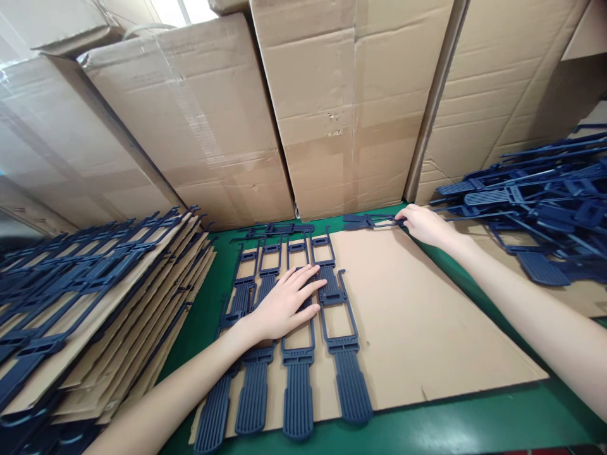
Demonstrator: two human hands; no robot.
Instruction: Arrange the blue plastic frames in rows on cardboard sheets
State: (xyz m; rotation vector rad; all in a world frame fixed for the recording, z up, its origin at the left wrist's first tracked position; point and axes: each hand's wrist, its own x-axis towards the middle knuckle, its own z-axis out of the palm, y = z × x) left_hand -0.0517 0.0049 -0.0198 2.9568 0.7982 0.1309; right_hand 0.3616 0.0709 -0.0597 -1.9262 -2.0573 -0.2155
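Arranging flat parts on a cardboard sheet looks like the step you have in hand. The plain brown cardboard sheet (408, 322) lies in front of you, and on its left half sit dark navy plastic parts (351, 385), each a ribbed paddle joined to an open, hooked frame, set side by side in two overlapping rows. Your left hand (287, 306) is spread wide, palm down over the middle of those rows, fingers resting on the parts and gripping none that you can see. Your right hand (422, 224), at the far edge of the sheet, is narrowed, its fingertips seemingly pinching the thin frame end of a single navy plastic piece (359, 221), whose body lies along that edge. Right of the sheet is a tangled navy heap (559, 202); left of it, a tall stack of cardboard layers with navy parts between (118, 335). Moving the pinched piece, in my judgement, calls for lifting its hooks free of neighbours, turning it in line with the rows, and using the sheet's bare right half, with your left hand steadying the rest.
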